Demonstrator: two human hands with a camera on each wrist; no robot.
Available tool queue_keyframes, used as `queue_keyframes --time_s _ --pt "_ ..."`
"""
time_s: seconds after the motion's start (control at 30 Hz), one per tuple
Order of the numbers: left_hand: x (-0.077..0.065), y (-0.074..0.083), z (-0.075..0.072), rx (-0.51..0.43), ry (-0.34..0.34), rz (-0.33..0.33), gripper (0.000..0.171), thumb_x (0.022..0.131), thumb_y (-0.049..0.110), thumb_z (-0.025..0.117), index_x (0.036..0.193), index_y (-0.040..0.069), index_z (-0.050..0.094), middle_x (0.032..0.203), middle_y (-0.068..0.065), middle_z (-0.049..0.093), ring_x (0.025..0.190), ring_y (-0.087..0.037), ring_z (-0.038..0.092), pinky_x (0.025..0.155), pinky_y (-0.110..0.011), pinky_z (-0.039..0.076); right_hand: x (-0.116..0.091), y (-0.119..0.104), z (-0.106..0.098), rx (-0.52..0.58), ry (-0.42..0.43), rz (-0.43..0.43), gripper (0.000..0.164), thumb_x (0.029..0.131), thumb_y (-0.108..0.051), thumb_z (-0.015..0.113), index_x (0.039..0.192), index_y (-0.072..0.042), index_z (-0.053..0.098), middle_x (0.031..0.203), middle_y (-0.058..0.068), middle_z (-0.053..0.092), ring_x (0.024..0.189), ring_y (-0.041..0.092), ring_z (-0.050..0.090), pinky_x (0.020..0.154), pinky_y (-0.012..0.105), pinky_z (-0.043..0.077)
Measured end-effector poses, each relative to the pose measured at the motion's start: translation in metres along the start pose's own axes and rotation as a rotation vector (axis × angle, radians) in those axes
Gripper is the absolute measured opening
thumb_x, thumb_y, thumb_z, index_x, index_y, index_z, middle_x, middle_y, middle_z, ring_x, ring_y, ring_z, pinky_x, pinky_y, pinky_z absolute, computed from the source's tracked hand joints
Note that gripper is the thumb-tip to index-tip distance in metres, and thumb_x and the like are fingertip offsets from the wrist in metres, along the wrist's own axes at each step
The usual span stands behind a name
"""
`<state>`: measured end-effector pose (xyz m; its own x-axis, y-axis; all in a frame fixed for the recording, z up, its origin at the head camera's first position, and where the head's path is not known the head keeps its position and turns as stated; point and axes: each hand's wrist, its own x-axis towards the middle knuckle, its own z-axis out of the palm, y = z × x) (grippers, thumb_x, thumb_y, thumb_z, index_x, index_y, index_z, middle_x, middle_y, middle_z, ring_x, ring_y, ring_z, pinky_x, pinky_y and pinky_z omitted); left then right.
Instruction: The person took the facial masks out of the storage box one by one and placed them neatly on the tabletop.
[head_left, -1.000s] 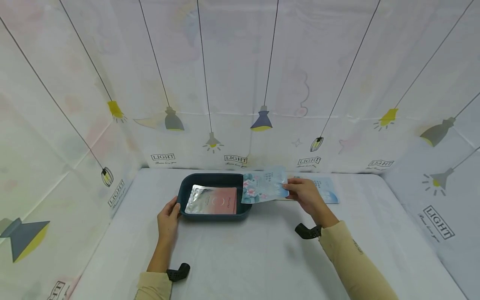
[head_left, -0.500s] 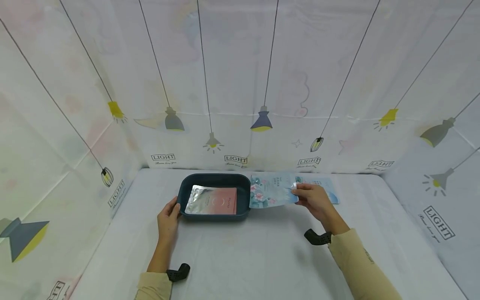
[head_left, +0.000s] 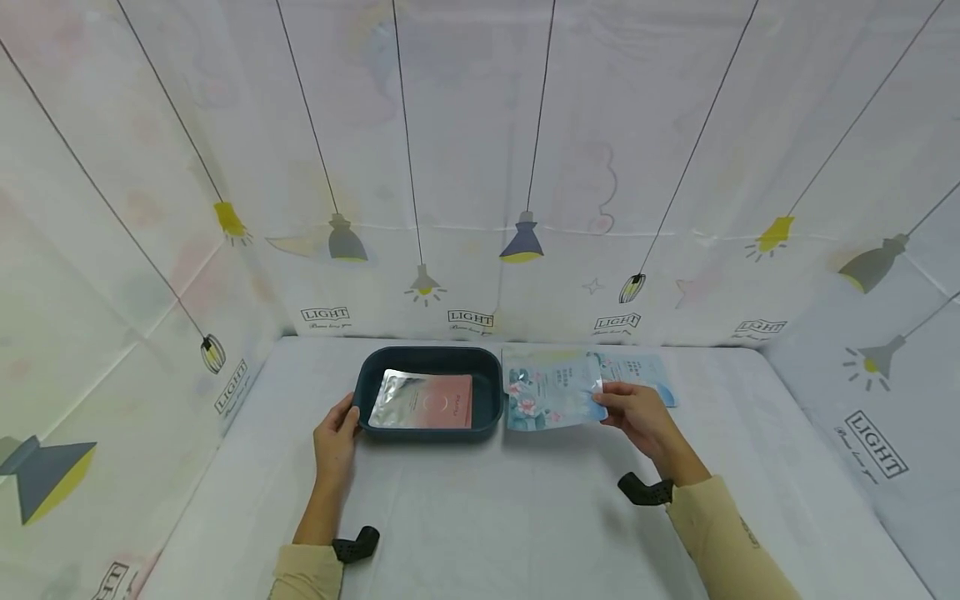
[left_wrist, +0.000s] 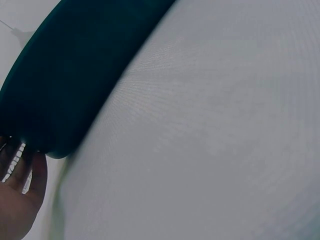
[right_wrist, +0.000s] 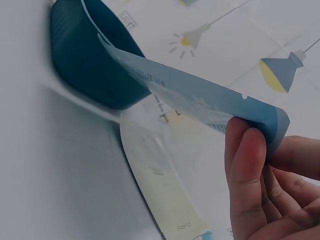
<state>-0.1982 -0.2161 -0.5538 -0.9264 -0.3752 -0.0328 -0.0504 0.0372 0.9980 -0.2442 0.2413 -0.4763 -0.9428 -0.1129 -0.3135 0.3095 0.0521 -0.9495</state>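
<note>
A dark teal tray (head_left: 491, 400) sits at the back of the table, holding silver-and-pink sheet mask packets (head_left: 442, 402). My left hand (head_left: 335, 442) grips its left end; in the left wrist view the fingers (left_wrist: 37, 175) touch the tray wall (left_wrist: 65, 75). Between thumb and fingers, my right hand (head_left: 637, 417) pinches the right edge of a light blue sheet mask packet with pink flowers (head_left: 555, 392). That packet is raised just right of the tray. Below it, the right wrist view shows a pale yellowish packet (right_wrist: 167, 195) lying on the table.
Another blue packet (head_left: 645, 371) lies farther right, partly covered by the held packet and my right hand. A white cloth (head_left: 480, 517) covers the table. Behind the table's back edge hangs a backdrop (head_left: 465, 167) printed with lamps.
My right hand has drawn the blue sheet mask packet rightward and toward me, from over the tray's right end to beside it. The left hand and tray stay in place.
</note>
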Motion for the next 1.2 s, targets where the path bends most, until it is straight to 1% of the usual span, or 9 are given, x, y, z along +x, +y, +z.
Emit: queue_keyframes --time_s 0.1,0.2,0.3,0.4,0.6,0.67,0.83,1.07,1.2 --pt "0.000 0.001 0.000 -0.007 -0.005 -0.001 0.041 0.103 0.020 0.048 0.142 0.005 0.048 0.145 -0.014 0.051 0.131 -0.025 0.051 0.082 -0.003 0.048 0.000 0.006 -0.001 0.014 -0.004 0.009 0.035 0.091 -0.012 0.067 0.120 0.005 0.056 0.093 -0.005 0.067 0.080 0.010 0.065 0.071 0.023 0.056" --pt "0.000 0.001 0.000 -0.008 -0.010 -0.004 0.042 0.103 0.020 0.048 0.142 0.005 0.048 0.145 -0.014 0.051 0.131 -0.026 0.050 0.082 -0.003 0.048 0.001 0.013 -0.001 0.020 0.004 0.031 0.029 0.091 -0.012 0.068 0.114 0.002 0.059 0.091 -0.004 0.067 0.079 0.011 0.064 0.070 0.023 0.056" --pt "0.000 0.001 -0.001 -0.003 -0.011 -0.002 0.042 0.103 0.021 0.048 0.142 0.005 0.048 0.145 -0.015 0.051 0.131 -0.026 0.051 0.081 -0.003 0.048 0.001 0.020 -0.001 0.022 0.019 0.053 0.027 0.090 -0.013 0.069 0.112 0.001 0.060 0.089 -0.004 0.068 0.077 0.012 0.064 0.069 0.023 0.056" --pt "0.000 0.000 -0.001 -0.002 -0.004 0.006 0.042 0.103 0.021 0.048 0.142 0.005 0.048 0.144 -0.015 0.051 0.130 -0.026 0.051 0.080 -0.003 0.048 0.000 0.026 0.000 0.013 0.010 0.057 0.029 0.091 -0.013 0.068 0.114 0.003 0.061 0.089 -0.005 0.070 0.077 0.011 0.064 0.069 0.023 0.055" --pt "0.002 -0.005 0.000 -0.015 0.016 0.036 0.041 0.103 0.018 0.049 0.141 0.002 0.049 0.142 -0.017 0.052 0.128 -0.028 0.052 0.079 -0.004 0.049 0.001 0.036 0.001 0.004 0.024 0.085 0.037 0.090 -0.012 0.068 0.121 0.005 0.058 0.089 -0.005 0.070 0.077 0.012 0.064 0.069 0.024 0.055" --pt "0.003 -0.005 0.000 -0.020 0.018 0.038 0.041 0.103 0.017 0.049 0.141 0.001 0.049 0.142 -0.017 0.053 0.128 -0.028 0.053 0.079 -0.004 0.049 0.000 0.039 0.002 0.004 0.035 0.097 0.036 0.090 -0.012 0.068 0.120 0.005 0.058 0.089 -0.005 0.071 0.078 0.012 0.064 0.069 0.024 0.055" --pt "0.003 -0.004 0.001 -0.017 0.019 0.030 0.041 0.103 0.018 0.049 0.140 0.002 0.049 0.142 -0.016 0.053 0.127 -0.026 0.053 0.080 -0.004 0.049 -0.001 0.042 0.001 -0.006 0.025 0.096 0.031 0.091 -0.013 0.068 0.115 0.005 0.060 0.089 -0.005 0.070 0.078 0.013 0.063 0.069 0.024 0.055" --pt "0.002 -0.002 0.001 -0.020 0.010 0.038 0.042 0.103 0.019 0.049 0.141 0.002 0.049 0.144 -0.018 0.051 0.129 -0.030 0.051 0.080 -0.003 0.048 0.001 0.049 0.002 -0.027 0.057 0.112 0.034 0.090 -0.012 0.068 0.118 0.006 0.060 0.087 -0.004 0.070 0.076 0.013 0.061 0.068 0.024 0.054" --pt "0.001 -0.001 0.000 -0.022 0.006 0.031 0.042 0.103 0.019 0.049 0.141 0.002 0.048 0.144 -0.017 0.051 0.130 -0.028 0.051 0.080 -0.003 0.048 0.002 0.051 0.002 -0.092 0.073 0.085 0.037 0.091 -0.011 0.067 0.119 0.011 0.057 0.085 -0.003 0.069 0.074 0.011 0.062 0.065 0.023 0.054"
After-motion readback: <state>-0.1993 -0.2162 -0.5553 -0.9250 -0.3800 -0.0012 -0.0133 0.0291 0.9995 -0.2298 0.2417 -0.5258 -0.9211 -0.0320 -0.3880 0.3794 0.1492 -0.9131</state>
